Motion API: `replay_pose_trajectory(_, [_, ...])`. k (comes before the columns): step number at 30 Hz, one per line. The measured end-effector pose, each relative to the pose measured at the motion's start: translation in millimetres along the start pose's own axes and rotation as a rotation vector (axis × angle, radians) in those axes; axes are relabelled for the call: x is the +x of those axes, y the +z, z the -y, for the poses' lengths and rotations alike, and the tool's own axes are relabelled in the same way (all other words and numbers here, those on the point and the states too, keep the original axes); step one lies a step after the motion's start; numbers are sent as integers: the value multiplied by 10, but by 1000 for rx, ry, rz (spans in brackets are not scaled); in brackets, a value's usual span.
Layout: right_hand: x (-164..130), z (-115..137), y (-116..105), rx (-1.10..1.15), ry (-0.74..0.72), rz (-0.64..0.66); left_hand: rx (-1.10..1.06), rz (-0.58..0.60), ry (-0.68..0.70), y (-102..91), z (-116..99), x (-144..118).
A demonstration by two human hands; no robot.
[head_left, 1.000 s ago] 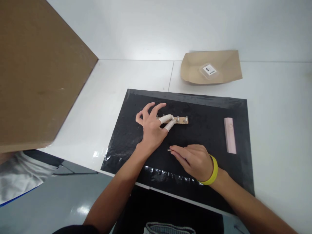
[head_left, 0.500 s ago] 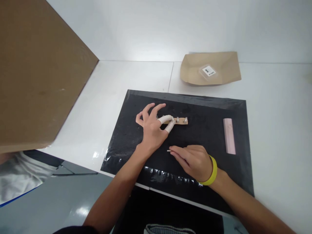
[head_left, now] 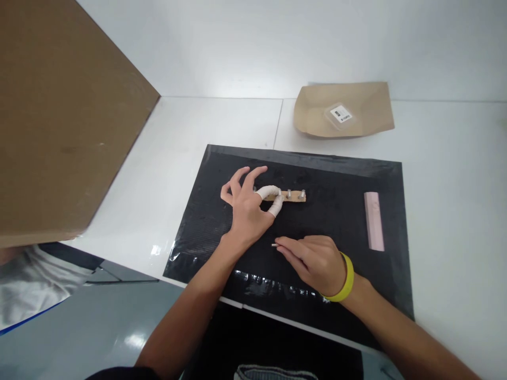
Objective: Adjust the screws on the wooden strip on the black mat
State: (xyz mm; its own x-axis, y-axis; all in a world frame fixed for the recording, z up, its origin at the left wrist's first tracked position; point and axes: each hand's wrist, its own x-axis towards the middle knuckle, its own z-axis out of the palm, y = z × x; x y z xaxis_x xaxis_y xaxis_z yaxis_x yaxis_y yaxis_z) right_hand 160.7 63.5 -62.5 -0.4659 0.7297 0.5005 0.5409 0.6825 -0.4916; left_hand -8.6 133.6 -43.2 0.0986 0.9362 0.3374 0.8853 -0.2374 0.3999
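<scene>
1. Two bare hands work over a black mat (head_left: 222,221). The left hand (head_left: 247,208) pinches one end of a small wooden strip (head_left: 295,197) with its white-covered fingertips (head_left: 268,191), the other fingers splayed above.
2. The strip lies flat on the mat, stretching off to the right of that hand — small metal pegs (head_left: 289,193) stand up from it.
3. The right hand (head_left: 315,258), with a yellow wristband (head_left: 346,276), rests nearer the body and grips a tiny pale pin (head_left: 274,245) between thumb and forefinger.
4. The strip looks light and stiff, apt to slide on the mat; holding it by the end seems wise. The pin looks slippery and easy to drop.
5. Beyond the right hand lie a pink block (head_left: 374,220) and, farther off, a brown paper tray (head_left: 344,110).
6. Hard to make out — how many pegs the left hand hides, and what the pin is.
</scene>
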Motion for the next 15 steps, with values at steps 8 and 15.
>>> replay_pose_trajectory(8, [24, 5, -6, 2, -5, -9, 3, 37, -11, -44, 8, -12])
replay_pose_trajectory(15, [11, -4, 9, -6, 1, -4, -3, 69, 81, -107, 72, 33])
